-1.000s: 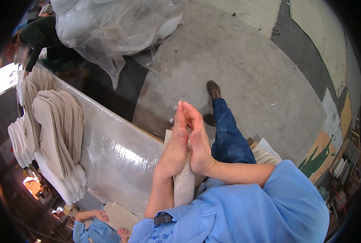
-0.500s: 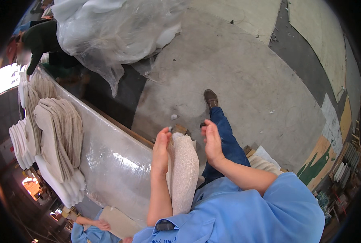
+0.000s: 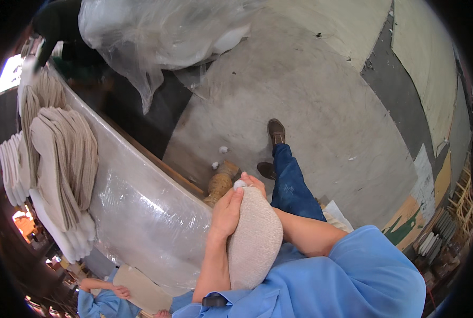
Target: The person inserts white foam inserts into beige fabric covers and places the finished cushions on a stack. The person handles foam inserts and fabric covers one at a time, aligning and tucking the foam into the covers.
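Observation:
A long, beige, textured fabric piece (image 3: 255, 238), plump and padded-looking, lies against my front and widens toward the middle. A tuft of white stuffing (image 3: 239, 184) shows at its far end. My left hand (image 3: 227, 212) is closed on the left edge of that end, the thumb up by the stuffing. Around the same end from the far right side comes my right hand (image 3: 253, 182), fingers curled at the tip; the fabric piece hides part of its palm.
A plastic-covered table (image 3: 151, 206) runs along my left, with folded beige fabric pieces (image 3: 67, 159) stacked on it. A wooden post (image 3: 220, 183) stands beyond my hands. Clear plastic bags (image 3: 157, 37) with white filling lie ahead. Two other people work at the table.
Both hands, apart beside the fabric piece before, have come together on its far end. The piece has turned to show its broad side. My view has shifted slightly.

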`<state>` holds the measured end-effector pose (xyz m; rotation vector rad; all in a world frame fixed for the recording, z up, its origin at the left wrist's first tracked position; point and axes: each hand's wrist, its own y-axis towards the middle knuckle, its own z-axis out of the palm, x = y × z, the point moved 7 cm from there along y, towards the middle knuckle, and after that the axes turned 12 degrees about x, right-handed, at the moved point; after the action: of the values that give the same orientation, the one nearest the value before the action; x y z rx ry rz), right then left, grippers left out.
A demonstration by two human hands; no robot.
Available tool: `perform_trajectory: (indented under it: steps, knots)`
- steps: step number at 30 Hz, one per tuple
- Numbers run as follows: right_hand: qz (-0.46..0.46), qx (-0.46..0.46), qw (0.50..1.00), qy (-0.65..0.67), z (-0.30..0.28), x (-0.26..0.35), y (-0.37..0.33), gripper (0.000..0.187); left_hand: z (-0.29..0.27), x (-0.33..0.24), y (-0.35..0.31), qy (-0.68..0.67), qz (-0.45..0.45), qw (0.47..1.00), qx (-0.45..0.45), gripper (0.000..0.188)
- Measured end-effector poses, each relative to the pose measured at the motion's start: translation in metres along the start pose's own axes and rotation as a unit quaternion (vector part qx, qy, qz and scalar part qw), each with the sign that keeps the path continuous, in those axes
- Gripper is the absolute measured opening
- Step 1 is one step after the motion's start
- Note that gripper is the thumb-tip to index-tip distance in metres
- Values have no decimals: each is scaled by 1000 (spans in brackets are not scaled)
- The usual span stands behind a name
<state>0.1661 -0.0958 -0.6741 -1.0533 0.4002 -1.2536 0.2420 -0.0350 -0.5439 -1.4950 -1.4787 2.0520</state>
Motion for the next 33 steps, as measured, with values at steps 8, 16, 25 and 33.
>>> perform_trajectory:
  steps: [8,16,25,33]
  knots:
    - [21,-3,996,-81,4,-17,14,35,-3,-5,-10,94,-47,992,-77,49]
    - [151,73,958,-232,3,92,-58,63,-23,-17,-42,122,-1,979,-164,38]
    - [109,279,883,-360,65,160,-172,83,-72,148,-214,105,-54,966,-229,59]
    - [106,562,771,-280,195,119,-141,50,8,161,-325,-172,-17,985,-19,79]
